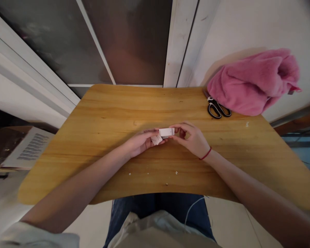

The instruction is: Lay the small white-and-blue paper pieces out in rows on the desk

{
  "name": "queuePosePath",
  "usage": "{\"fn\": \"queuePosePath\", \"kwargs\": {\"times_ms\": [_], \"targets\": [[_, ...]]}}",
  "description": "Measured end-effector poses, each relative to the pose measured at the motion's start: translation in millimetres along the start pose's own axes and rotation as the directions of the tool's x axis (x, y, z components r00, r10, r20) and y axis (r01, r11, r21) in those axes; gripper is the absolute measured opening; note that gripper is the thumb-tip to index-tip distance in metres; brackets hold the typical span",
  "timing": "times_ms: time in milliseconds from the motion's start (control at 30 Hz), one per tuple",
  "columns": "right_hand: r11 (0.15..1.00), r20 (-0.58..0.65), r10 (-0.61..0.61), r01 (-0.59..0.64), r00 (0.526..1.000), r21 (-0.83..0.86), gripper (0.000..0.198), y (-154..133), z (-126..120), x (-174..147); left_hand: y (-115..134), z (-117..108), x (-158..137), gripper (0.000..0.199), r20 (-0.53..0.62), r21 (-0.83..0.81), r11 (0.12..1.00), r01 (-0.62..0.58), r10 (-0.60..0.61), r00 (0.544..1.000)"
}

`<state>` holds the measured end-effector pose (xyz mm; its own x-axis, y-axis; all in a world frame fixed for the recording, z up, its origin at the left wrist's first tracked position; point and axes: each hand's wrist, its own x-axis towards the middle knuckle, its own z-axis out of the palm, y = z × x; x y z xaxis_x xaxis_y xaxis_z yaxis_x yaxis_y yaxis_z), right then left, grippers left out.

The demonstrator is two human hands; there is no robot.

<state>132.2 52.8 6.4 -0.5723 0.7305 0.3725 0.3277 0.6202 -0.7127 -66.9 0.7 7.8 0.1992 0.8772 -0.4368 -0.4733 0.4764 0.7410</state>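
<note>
A small white paper box (166, 132) is held above the middle of the wooden table (113, 113). My left hand (144, 142) grips its left end, together with a white paper piece (156, 139) with faint marks that sticks out below; whether this piece is a flap of the box I cannot tell. At the box's right end, the thumb and fingers of my right hand (192, 137) pinch the edge. A red cord circles my right wrist. The inside of the box is hidden.
Black-handled scissors (218, 108) lie at the table's back right, their blades partly under a pink plush cloth (255, 81). Small white scraps (176, 172) dot the front of the table. A cardboard box (28, 148) stands on the left, beyond the table's edge.
</note>
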Motion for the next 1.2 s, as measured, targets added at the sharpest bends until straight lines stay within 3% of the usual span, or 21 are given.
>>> {"fn": "queuePosePath", "kwargs": {"times_ms": [233,400,633,833,1000,1200], "targets": [[0.996,-0.081,0.057,-0.051,0.995,0.075,0.026,3,-3,1,-3,-1,1,0.02,-0.035,-0.034,0.999,-0.007,0.006,0.999],[0.998,-0.135,0.023,-0.015,0.991,0.06,0.025,-3,-2,-1,-4,-2,2,0.021,-0.01,-0.027,1.0,-0.014,0.014,1.0],[0.977,-0.134,-0.151,0.127,0.979,-0.173,0.02,-24,19,-14,-8,-1,3,0.02,-0.033,-0.007,0.988,-0.152,0.152,0.988],[0.934,-0.044,-0.179,0.155,0.983,-0.321,0.018,-26,31,-21,-6,6,0,0.026,-0.075,-0.08,0.991,-0.107,0.101,0.992],[0.881,-0.058,-0.282,0.235,0.958,-0.411,0.016,-30,31,-22,-6,9,-4,0.028,-0.072,-0.125,0.985,-0.12,0.111,0.991],[0.893,-0.124,-0.229,0.158,0.965,-0.421,0.018,-29,34,-22,-7,13,-5,0.023,-0.111,-0.196,0.97,-0.143,0.123,0.986]]}}
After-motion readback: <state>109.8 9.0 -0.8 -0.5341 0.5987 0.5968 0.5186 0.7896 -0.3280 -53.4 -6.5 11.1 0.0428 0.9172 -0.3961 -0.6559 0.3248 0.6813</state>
